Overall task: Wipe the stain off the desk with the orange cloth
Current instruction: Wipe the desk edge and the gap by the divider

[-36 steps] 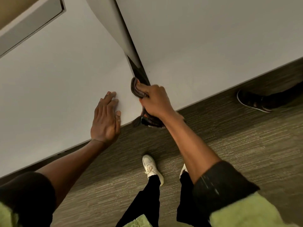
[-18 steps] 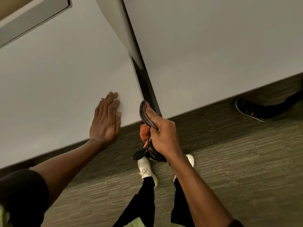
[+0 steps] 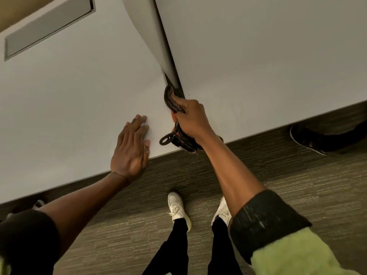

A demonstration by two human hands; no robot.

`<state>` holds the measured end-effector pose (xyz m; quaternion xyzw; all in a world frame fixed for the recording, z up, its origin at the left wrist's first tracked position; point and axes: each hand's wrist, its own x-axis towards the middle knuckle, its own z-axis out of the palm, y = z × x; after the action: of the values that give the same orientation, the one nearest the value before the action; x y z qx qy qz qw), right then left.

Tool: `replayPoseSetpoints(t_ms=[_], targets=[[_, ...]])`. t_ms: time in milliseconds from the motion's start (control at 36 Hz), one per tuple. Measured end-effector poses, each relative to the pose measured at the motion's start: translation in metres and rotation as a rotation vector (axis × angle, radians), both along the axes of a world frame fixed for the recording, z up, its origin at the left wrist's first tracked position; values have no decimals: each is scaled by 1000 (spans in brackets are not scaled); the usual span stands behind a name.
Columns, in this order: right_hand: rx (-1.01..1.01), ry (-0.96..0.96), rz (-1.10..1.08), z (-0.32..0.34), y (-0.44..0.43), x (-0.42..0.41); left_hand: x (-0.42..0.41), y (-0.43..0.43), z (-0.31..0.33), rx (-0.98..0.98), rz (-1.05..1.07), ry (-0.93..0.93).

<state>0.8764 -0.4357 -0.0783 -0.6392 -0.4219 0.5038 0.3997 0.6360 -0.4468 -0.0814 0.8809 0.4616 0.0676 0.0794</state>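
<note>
My right hand (image 3: 191, 121) is closed around a bunched cloth (image 3: 172, 103) with dark edges and a little orange showing by my fingers. It presses the cloth onto the white desk (image 3: 79, 92) at the near end of the dark gap beside a grey divider panel (image 3: 151, 36). Part of the cloth hangs out below my fist over the desk's front edge. My left hand (image 3: 132, 148) lies flat, palm down and fingers together, on the desk just left of the cloth. No stain is visible on the surface.
A second white desktop (image 3: 258, 56) lies right of the divider. A grey recessed panel (image 3: 47, 26) sits at the far left. Below the desk edge are carpet, my two white shoes (image 3: 177, 209), and another person's dark shoe (image 3: 305, 139) at right.
My right hand had dropped below the desk edge with the cloth half a second ago; it is now back up on the desk at the gap. My left hand stays flat.
</note>
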Motion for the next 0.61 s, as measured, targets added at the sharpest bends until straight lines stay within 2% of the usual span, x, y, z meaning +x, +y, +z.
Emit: replayPoseSetpoints(t_ms=[111, 194, 278, 472, 611], targets=[[12, -45, 27, -3, -57, -6, 0, 0, 0, -10, 8, 6], [-21, 35, 44, -4, -108, -14, 0, 1, 0, -12, 7, 11], [-34, -23, 16, -7, -127, -12, -1, 1, 0, -4, -2, 18], [-61, 67, 55, -2, -99, -5, -2, 1, -2, -7, 0, 15], [-23, -79, 18, 0, -29, -2, -1, 0, 0, 4, -5, 18]])
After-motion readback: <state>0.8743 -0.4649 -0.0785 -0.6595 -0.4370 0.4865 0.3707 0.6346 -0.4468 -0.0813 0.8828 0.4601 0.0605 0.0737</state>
